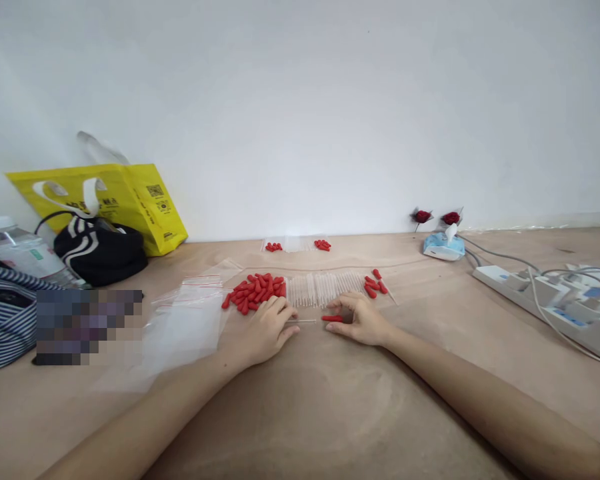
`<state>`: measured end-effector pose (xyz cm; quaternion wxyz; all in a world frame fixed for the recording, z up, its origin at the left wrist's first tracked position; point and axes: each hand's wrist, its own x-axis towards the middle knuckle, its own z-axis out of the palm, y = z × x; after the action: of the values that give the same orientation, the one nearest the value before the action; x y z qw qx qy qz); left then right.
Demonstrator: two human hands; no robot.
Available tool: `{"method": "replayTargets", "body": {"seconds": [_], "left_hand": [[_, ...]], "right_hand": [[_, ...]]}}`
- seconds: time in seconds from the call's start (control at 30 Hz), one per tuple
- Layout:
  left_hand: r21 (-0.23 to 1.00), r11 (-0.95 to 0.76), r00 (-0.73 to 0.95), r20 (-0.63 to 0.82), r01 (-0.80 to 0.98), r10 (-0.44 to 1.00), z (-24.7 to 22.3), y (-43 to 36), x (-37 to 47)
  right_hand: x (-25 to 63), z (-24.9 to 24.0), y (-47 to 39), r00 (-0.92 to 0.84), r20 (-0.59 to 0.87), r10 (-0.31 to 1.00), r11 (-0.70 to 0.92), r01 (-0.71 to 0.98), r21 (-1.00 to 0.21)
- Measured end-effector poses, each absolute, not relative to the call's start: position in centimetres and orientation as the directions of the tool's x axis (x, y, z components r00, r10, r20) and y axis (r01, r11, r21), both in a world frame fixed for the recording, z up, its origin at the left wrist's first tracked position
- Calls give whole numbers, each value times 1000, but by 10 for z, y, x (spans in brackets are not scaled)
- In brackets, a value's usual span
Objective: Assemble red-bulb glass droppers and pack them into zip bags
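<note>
My left hand (pixel 270 328) holds a thin clear tube (pixel 305 321) between thumb and fingers, its free end pointing right. Facing that end is a small red rubber bulb (pixel 333 319), pinched in my right hand (pixel 361 321); a narrow gap separates the two. Just behind my hands lies a row of clear tubes (pixel 325 288). A pile of red bulbs (pixel 255 291) sits at the left end of the row, beyond my left hand. A few loose red bulbs (pixel 371 287) lie at its right end.
Clear zip bags (pixel 190 320) lie at left, near a striped bag (pixel 7 320), black pouch (pixel 103 250) and yellow bag (pixel 155 207). Packed bags of red bulbs (pixel 323 245) lie by the wall. Tissues (pixel 443 248) and a power strip (pixel 535 297) stand at right.
</note>
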<state>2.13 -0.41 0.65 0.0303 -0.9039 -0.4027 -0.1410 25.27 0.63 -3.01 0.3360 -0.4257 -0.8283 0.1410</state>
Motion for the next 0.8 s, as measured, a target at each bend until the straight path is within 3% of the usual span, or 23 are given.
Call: {"method": "replayTargets", "body": {"seconds": [0.13, 0.3, 0.8], "left_hand": [[223, -710, 620, 362, 668, 696, -7, 1, 30], [321, -734, 585, 451, 598, 674, -23, 7, 33], [145, -790, 596, 579, 596, 556, -24, 3, 31]], "right_hand": [[248, -33, 6, -453, 406, 793, 599, 699, -391], [240, -34, 2, -416, 420, 807, 570, 734, -368], [227, -29, -7, -415, 423, 805, 590, 627, -508]]}}
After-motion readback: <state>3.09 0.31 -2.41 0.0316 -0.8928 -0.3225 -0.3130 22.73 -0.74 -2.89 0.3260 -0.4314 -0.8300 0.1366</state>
